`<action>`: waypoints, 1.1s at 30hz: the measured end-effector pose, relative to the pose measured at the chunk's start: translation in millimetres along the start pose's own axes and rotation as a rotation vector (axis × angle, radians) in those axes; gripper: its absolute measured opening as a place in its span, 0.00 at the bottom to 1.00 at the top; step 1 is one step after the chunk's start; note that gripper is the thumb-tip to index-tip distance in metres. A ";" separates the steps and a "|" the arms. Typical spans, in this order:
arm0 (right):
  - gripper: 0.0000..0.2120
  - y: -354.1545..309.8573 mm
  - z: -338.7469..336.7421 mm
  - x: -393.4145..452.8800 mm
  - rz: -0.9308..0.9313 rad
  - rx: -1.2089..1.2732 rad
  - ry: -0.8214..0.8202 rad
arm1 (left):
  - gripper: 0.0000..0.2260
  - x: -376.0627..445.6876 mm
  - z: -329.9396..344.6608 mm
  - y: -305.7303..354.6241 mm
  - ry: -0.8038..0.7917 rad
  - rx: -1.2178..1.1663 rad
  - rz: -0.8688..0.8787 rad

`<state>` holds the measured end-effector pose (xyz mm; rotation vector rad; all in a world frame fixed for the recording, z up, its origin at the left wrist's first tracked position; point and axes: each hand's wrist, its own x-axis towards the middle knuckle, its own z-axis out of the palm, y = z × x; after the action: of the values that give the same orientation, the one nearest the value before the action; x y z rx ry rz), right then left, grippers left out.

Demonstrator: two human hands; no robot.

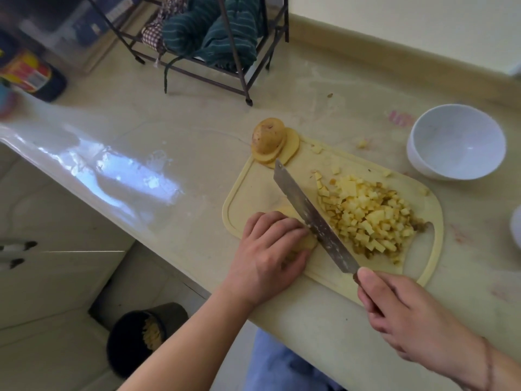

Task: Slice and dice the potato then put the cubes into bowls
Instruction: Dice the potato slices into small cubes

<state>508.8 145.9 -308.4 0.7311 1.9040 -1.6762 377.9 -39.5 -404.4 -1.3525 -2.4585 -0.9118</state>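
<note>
Under the left hand (267,249): curled fingers pin wet, slippery potato slices (306,242), knife (313,218) beside the knuckles.
Right hand (400,314) grips the handle; slices seem firm but prone to slide, so hold them from above.

This is a home kitchen: a glossy cream counter (118,142) runs along a wall and carries a plastic cutting board (248,190), a white bowl (456,142) and a dark wire rack (225,66) draped with dish towels (214,32). A bin (135,340) stands on the tiled floor (42,348) below.
</note>
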 end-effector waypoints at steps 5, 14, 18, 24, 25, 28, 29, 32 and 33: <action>0.26 -0.3 4.7 -2.6 -0.015 -0.051 0.053 | 0.10 -1.5 2.2 1.9 0.014 0.007 -0.032; 0.28 -2.4 8.3 -4.4 -0.073 -0.134 0.112 | 0.04 -9.8 8.4 23.0 -0.005 -0.087 0.086; 0.29 2.8 9.2 -7.6 -0.157 -0.225 0.160 | 0.03 -11.8 -1.9 12.9 -0.008 -0.142 0.075; 0.29 0.9 12.7 -18.6 -0.151 -0.249 0.133 | 0.08 -7.5 -2.5 -1.5 -0.043 -0.094 0.008; 0.29 2.3 13.1 -18.4 -0.153 -0.261 0.132 | 0.09 -7.1 -2.2 -1.2 -0.042 -0.091 0.005; 0.31 5.5 13.5 -17.4 -0.164 -0.275 0.149 | 0.12 -6.1 -3.0 1.2 -0.047 -0.090 -0.017; 0.32 6.6 13.9 -17.1 -0.171 -0.270 0.159 | 0.12 -5.8 -2.9 1.7 -0.050 -0.087 -0.018; 0.28 6.6 14.3 -17.8 -0.164 -0.254 0.172 | 0.11 -5.7 -1.6 2.2 -0.051 -0.069 -0.019; 0.27 5.9 13.9 -17.7 -0.156 -0.247 0.173 | 0.11 -5.7 -1.3 2.3 -0.053 -0.060 -0.024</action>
<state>526.0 131.4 -302.4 0.6612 2.2908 -1.4680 382.9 -43.3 -404.8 -1.3864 -2.5108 -0.9744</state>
